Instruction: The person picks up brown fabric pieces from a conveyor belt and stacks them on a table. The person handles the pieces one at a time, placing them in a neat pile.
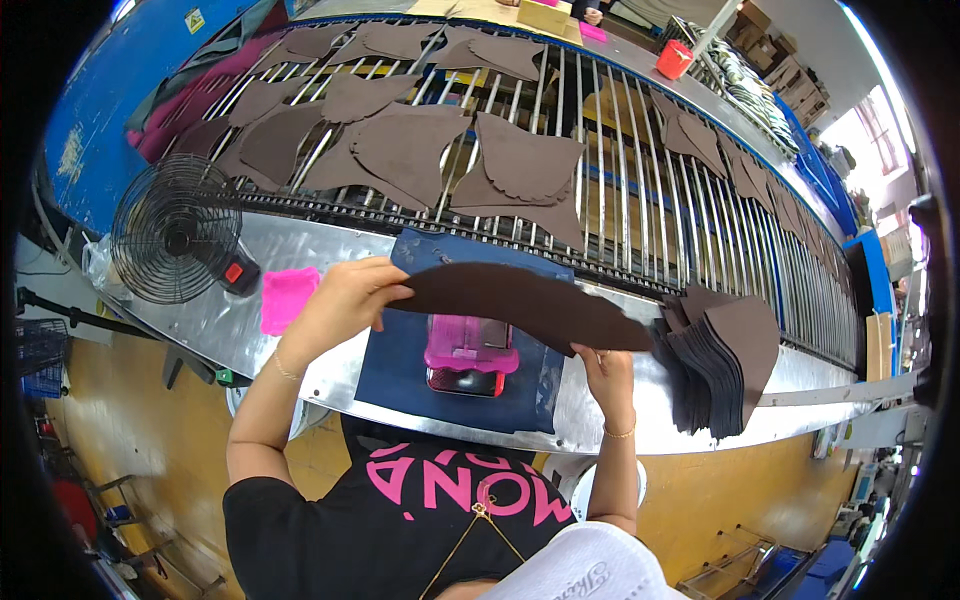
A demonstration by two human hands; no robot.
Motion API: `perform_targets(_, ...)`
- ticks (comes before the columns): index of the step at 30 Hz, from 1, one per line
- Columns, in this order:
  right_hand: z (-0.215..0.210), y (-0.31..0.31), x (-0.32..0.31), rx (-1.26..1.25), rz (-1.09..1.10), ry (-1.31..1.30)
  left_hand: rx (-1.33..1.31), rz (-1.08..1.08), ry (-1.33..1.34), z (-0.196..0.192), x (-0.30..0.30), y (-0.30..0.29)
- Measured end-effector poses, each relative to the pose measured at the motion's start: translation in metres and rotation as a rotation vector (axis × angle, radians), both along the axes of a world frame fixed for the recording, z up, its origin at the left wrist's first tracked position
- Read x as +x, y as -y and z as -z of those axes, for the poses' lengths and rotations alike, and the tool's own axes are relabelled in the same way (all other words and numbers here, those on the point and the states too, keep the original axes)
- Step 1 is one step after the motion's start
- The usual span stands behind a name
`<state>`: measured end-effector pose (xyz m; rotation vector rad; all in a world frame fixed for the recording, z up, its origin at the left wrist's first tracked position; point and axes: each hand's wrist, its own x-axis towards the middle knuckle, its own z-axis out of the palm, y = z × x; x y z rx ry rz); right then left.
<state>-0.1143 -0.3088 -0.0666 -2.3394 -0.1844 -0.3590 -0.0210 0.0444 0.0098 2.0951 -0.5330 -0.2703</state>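
A long, curved dark brown piece of sheet material (520, 295), like leather, is stretched between my two hands above the metal bench. My left hand (350, 295) pinches its left end. Near its right end, my right hand (603, 368) grips the lower edge between thumb and fingers. Beneath the piece lies a dark blue mat (400, 365). On the mat rests a pink tray-like object (470, 345), partly covered by the piece, with a red and black item (465, 382) at its near side. Right of my right hand stands a stack of similar brown pieces (735, 350).
Behind the bench runs a roller conveyor (620, 160) carrying several brown cut pieces (410, 150). A black wire fan (178, 235) stands at left, with a pink square item (290, 300) beside it. A red container (675, 60) sits far right; another person's hand (592, 16) shows at the top.
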Motion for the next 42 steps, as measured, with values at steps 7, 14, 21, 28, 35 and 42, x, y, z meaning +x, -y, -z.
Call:
perform_targets(7, -0.009, 0.055, -0.065, 0.109, 0.283, -0.177, 0.052, 0.364, 0.399, 0.006, 0.010, 0.064)
perform_targets(14, -0.051, 0.117, -0.119, 0.095, 0.400, -0.212, -0.033, 0.544, 0.635, -0.013, 0.038, 0.138)
perform_targets(21, -0.104, 0.091, -0.034, 0.297, 0.511, 0.337, -0.230, 0.358, 1.069, -0.098, 0.110, 0.189)
perform_targets(28, -0.099, 0.024, 0.102, 0.291, 0.238, -0.065, 0.305, 0.197, 1.629, -0.161, 0.164, 0.175)
perform_targets(35, -0.016, -0.056, 0.265, 0.984, -0.089, -0.280, -0.207, 0.136, 1.209, -0.183, 0.146, 0.090)
perform_targets(42, 0.058, -0.115, 0.392, 1.266, 0.014, -0.532, -0.215, -0.259, 0.871, -0.077, 0.026, -0.024)
